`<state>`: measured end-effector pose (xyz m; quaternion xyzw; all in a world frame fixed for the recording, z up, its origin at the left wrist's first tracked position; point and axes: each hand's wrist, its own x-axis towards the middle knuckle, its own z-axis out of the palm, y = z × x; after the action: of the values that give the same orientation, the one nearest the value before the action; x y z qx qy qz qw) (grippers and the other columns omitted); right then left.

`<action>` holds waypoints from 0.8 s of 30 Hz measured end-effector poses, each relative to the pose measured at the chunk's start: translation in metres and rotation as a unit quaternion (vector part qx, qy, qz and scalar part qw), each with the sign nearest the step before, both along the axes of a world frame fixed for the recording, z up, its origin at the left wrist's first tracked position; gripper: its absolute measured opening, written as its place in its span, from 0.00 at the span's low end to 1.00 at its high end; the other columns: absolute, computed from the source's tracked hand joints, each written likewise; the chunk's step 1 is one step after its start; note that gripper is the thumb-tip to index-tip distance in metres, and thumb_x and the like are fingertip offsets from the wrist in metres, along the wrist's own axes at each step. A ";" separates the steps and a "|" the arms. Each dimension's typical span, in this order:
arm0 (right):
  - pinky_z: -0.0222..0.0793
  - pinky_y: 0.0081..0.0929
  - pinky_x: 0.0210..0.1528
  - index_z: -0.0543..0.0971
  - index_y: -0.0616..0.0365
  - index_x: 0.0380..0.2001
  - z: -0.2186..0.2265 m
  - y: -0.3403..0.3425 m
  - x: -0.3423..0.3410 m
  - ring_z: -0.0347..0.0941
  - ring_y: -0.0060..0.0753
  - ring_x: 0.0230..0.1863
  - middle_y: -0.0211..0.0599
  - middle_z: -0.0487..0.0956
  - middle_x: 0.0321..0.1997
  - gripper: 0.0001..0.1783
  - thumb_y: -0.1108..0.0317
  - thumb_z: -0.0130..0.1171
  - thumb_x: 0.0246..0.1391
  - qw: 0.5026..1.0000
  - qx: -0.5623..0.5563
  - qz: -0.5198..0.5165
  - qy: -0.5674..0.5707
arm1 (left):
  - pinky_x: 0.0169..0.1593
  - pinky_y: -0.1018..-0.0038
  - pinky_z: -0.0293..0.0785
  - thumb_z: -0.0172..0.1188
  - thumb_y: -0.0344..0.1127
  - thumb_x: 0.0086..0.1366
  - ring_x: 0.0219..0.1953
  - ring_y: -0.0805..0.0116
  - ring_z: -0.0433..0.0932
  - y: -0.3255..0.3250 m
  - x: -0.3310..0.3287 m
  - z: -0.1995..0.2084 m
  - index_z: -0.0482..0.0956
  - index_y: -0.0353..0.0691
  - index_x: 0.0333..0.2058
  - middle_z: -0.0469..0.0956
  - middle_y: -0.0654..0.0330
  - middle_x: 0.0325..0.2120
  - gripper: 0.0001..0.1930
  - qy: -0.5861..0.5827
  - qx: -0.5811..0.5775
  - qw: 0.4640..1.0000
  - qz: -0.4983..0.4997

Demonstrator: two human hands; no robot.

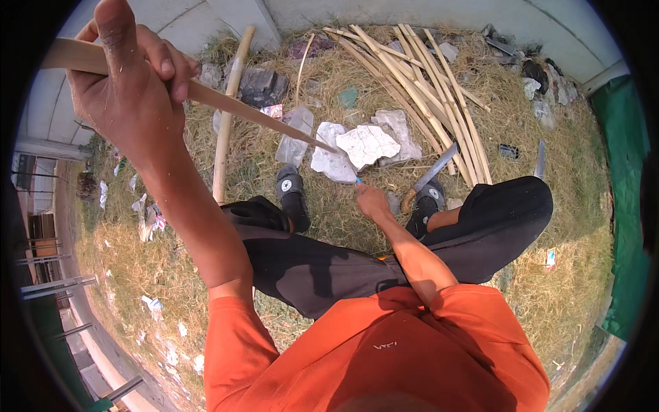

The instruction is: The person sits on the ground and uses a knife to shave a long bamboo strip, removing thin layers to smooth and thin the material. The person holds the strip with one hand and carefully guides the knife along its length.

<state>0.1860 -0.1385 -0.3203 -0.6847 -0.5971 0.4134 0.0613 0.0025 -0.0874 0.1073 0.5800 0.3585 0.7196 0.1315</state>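
Left hand [130, 93], raised high: fingers clamped round wooden pole [254, 118]. Pole's far end appears over leftmost pale slab [329, 165], towards its right edge; contact unconfirmed. Right hand [374, 202], just off slab's near edge: fingers closed on small blue-ended item [358, 180], type unclear. Broad-bladed knife [438, 166] lies by right shoe [432, 195]. Advised: seat pole end firmly, hold angle steady, keep right fingers clear.

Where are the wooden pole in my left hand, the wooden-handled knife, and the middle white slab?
Wooden pole [254, 118]: head view, on its bare shaft.
Wooden-handled knife [436, 167]: head view, on its blade.
Middle white slab [368, 145]: head view, on its upper face.
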 end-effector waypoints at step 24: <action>0.64 0.54 0.26 0.65 0.67 0.41 0.235 -0.025 -0.052 0.71 0.66 0.24 0.60 0.73 0.19 0.13 0.66 0.46 0.63 0.941 0.206 0.040 0.266 | 0.23 0.70 0.68 0.53 0.38 0.69 0.10 0.72 0.62 0.015 -0.043 -0.028 0.73 0.34 0.35 0.62 0.62 0.12 0.11 0.043 0.023 0.991 -0.128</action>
<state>0.1342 -0.1633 -0.0855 -0.4977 -0.6581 0.4508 0.3404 -0.0401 -0.0725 0.0795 0.6544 0.2699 0.6792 0.1940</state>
